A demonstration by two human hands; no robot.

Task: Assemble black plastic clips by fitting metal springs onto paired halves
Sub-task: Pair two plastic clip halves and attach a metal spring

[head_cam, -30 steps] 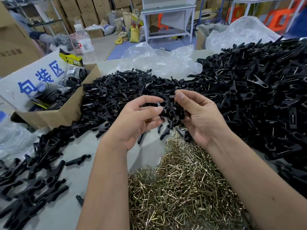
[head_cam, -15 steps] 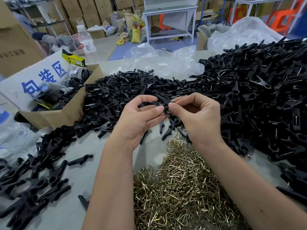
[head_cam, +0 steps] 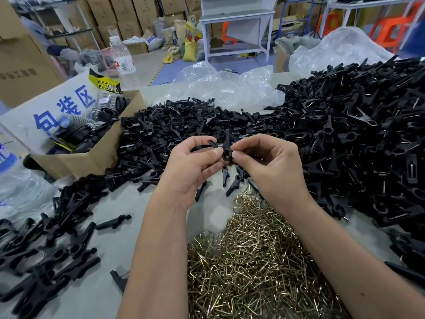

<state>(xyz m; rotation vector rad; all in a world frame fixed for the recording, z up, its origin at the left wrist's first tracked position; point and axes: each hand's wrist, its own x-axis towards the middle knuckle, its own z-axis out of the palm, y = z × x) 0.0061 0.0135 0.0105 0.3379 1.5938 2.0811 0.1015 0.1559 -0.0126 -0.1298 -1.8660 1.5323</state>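
Since a second ago I see both hands lifted together; now the left hand [head_cam: 190, 166] and right hand [head_cam: 264, 164] pinch one black clip [head_cam: 226, 149] between thumbs and fingertips. It hangs above the table [head_cam: 96, 293], between the black parts heap [head_cam: 358, 143] and the springs [head_cam: 253, 261].

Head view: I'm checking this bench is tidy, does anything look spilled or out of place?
Nothing looks damaged. A few loose black plastic clip halves lie scattered on the grey table, apart from the heaps and the pile of brass-coloured metal springs.
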